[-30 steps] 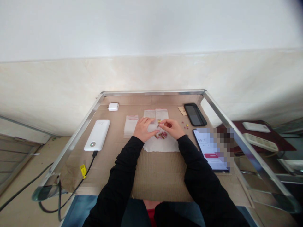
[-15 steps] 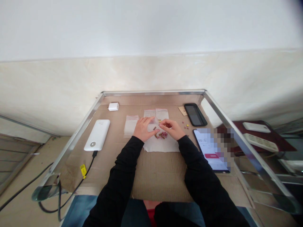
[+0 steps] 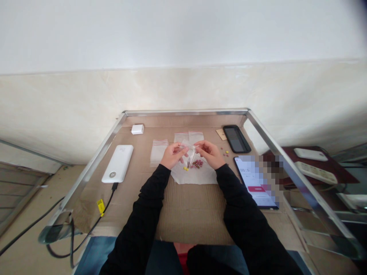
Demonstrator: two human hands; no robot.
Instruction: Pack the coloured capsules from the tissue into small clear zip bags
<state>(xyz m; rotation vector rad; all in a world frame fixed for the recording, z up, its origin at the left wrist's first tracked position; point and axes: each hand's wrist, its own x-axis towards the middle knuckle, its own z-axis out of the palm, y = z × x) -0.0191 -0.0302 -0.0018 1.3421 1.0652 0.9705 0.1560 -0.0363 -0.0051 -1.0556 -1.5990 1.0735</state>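
My left hand [image 3: 172, 155] and my right hand [image 3: 210, 152] pinch the top edges of a small clear zip bag [image 3: 189, 152], holding it up above a white sheet [image 3: 197, 177]. Whether anything lies inside the bag I cannot tell. On the sheet, just below the bag, lies a cluster of reddish-pink and brown pills [image 3: 197, 164]. Several small yellow pills [image 3: 185, 168] rest close by, under my left hand.
Cardboard covers the steel-framed table [image 3: 183, 112]. A stack of zip bags [image 3: 158, 152] lies left of the sheet, more bags [image 3: 181, 137] behind it, and small pills [image 3: 225, 152] to the right. Nearby are a white power bank [image 3: 117, 163], a black phone [image 3: 236, 138] and a tablet [image 3: 252, 183].
My hands have come closer together and lifted the clear bag off the sheet. Yellow pills now show at the left of the pile.
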